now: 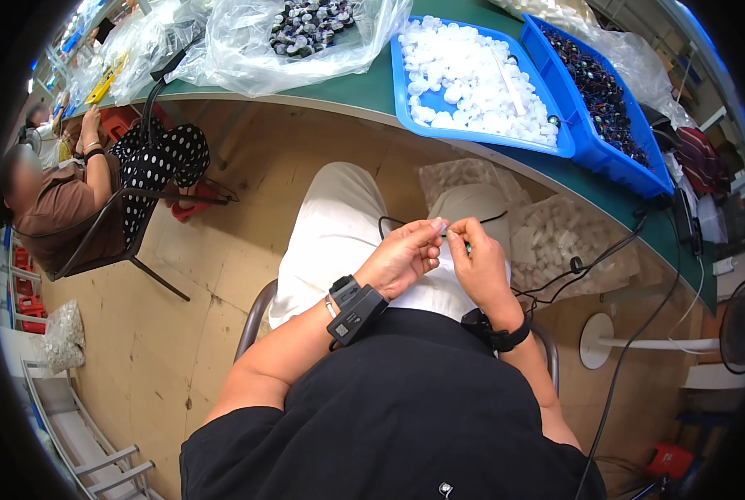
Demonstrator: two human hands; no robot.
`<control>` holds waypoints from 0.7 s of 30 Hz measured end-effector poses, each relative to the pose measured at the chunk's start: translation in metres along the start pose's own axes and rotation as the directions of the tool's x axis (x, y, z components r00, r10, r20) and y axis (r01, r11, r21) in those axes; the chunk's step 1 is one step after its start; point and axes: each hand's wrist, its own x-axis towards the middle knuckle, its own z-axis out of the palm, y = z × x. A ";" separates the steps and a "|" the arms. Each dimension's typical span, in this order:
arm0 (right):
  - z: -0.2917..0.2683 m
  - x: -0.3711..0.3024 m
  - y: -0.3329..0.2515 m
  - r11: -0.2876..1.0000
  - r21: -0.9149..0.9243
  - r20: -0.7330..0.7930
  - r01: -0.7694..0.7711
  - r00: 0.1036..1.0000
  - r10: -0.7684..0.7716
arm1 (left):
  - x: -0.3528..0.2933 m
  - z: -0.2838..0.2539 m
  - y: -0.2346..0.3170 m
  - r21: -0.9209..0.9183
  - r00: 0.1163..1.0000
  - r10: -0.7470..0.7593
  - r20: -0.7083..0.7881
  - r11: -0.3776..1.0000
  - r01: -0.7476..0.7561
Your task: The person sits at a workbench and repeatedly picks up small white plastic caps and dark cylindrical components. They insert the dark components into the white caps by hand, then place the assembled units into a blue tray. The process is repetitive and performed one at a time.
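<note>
We observe the left hand (406,256) and right hand (480,262) brought together at the centre of the frame, above the lap. Both are closed in a fingertip pinch on one small pale piece (444,227), most of which the fingers hide. At upper right we note a blue tray (472,140) of white caps (447,54) on the green table (347,96); just beside it, a blue bin (614,163) holds dark parts (593,87). A clear bag (231,62) lies at upper centre. We record a seated co-worker (64,196) at left.
</note>
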 end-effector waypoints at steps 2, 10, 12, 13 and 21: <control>0.000 0.000 0.001 1.000 0.019 0.003 0.011 1.000 -0.011 | -0.001 0.002 -0.001 0.034 1.000 0.003 -0.005 0.999 -0.003; 0.003 -0.001 0.001 0.984 0.178 -0.041 0.023 0.999 -0.016 | 0.000 -0.002 0.001 -0.056 0.998 0.028 -0.052 0.998 -0.031; 0.000 -0.001 0.005 0.983 0.171 0.046 -0.066 0.997 0.059 | -0.002 0.000 0.002 -0.053 0.999 0.024 -0.048 0.998 -0.027; -0.001 -0.001 0.007 0.980 0.164 0.089 -0.110 0.991 0.097 | -0.002 0.001 0.002 -0.051 0.999 0.022 -0.045 0.998 -0.025; 0.001 -0.001 0.005 0.978 0.205 0.066 -0.020 0.998 0.006 | 0.000 0.000 0.000 -0.086 0.997 -0.065 -0.044 0.994 0.061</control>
